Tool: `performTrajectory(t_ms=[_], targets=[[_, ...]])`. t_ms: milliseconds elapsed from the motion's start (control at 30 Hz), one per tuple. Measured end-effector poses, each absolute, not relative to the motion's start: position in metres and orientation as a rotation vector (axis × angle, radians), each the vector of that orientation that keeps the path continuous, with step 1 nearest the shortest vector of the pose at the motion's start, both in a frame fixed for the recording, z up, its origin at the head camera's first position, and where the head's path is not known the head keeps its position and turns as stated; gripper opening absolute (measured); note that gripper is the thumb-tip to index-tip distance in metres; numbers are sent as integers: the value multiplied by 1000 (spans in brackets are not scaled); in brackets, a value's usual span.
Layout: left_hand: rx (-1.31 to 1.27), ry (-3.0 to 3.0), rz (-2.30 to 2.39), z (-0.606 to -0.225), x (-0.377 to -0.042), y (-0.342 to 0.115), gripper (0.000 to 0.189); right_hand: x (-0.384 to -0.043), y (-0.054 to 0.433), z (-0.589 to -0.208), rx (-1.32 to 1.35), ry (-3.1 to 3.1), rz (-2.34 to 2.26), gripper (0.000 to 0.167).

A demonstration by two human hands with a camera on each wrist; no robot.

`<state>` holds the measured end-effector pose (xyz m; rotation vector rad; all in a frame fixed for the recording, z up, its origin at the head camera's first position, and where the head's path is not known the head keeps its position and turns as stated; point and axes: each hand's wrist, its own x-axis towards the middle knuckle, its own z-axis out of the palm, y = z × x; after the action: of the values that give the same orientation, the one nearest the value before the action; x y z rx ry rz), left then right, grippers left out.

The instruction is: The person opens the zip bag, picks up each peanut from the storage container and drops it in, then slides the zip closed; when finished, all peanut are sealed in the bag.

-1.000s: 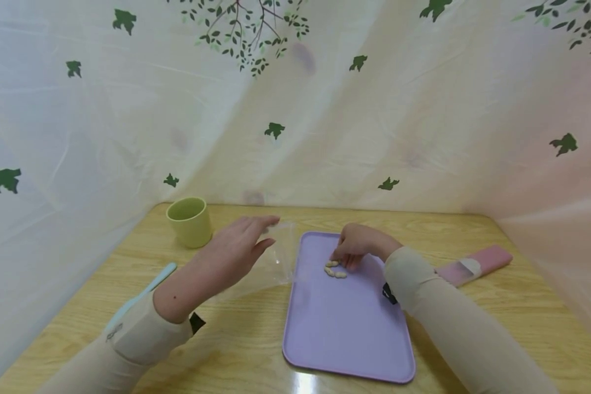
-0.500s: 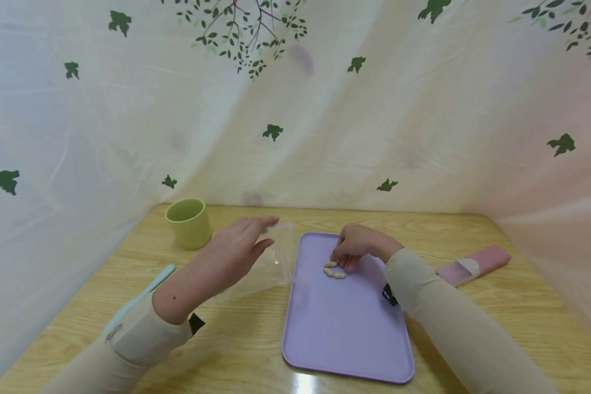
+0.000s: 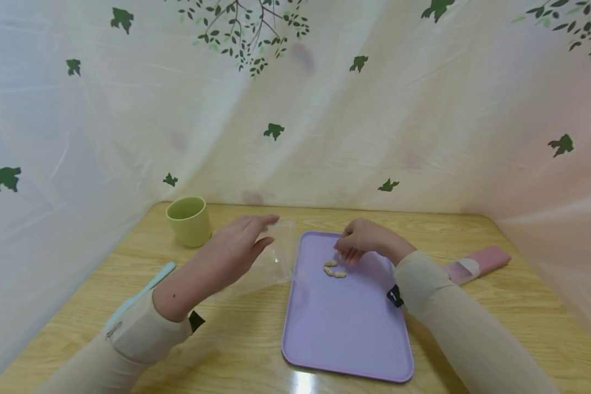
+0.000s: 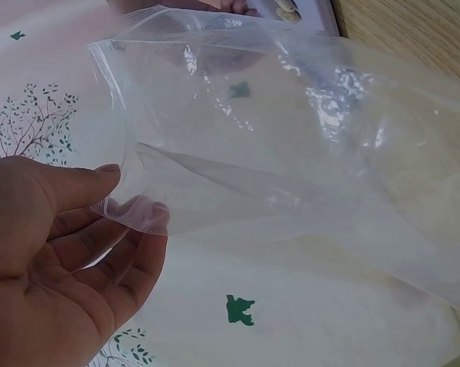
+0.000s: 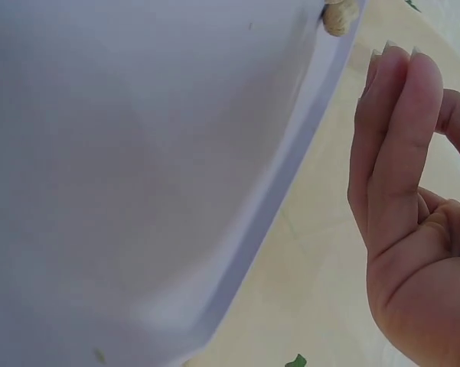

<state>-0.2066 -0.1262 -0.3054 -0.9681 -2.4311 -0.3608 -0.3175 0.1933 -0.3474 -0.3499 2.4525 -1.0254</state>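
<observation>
A clear zip bag (image 4: 230, 138) hangs from my left hand (image 3: 231, 251), its zip edge pinched between thumb and fingers; the bag's mouth faces the purple tray (image 3: 347, 328). Several peanuts (image 3: 340, 274) lie on the tray's far half. My right hand (image 3: 366, 239) is just above them, thumb and index finger pinched together. What looks like a peanut is in that pinch, mostly hidden by the fingers. From the right wrist view, the other fingers (image 5: 398, 145) of this hand extend fairly straight beside the tray's rim, and the pinch lies at the picture's edge.
At the back left stands a yellow-green cup (image 3: 189, 223). A light blue long-handled utensil (image 3: 145, 290) lies partly under the left forearm. Right of the tray is a pink flat case (image 3: 487, 261) with a pale band. A patterned curtain encloses the wooden table (image 3: 236, 339).
My right hand has lifted slightly off the peanuts and shifted a little to the right, fingers pinched. The left hand and the bag stay in place.
</observation>
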Motion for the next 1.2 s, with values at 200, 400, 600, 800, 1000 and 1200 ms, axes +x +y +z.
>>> performTrajectory(t_ms=[200, 400, 600, 800, 1000, 1200], targets=[[-966, -2444, -364, -305, -206, -125, 43, -313, 197, -347, -360, 2417, -1095, 25], [-943, -2495, -389, -303, -204, -124, 44, -302, 199, -338, -396, 2393, -1144, 30], [-933, -2508, -396, -302, -202, -124, 45, -287, 196, -327, -469, 2368, -1193, 32], [-926, -2495, -372, -304, -201, -125, 45, -266, 181, -313, -579, 2309, -1239, 26], [-938, -2451, -357, -303, -200, -123, 42, -249, 158, -305, -670, 2265, -1250, 24], [-951, -2432, -359, -304, -200, -123, 42, -241, 143, -302, -680, 2262, -1231, 23]])
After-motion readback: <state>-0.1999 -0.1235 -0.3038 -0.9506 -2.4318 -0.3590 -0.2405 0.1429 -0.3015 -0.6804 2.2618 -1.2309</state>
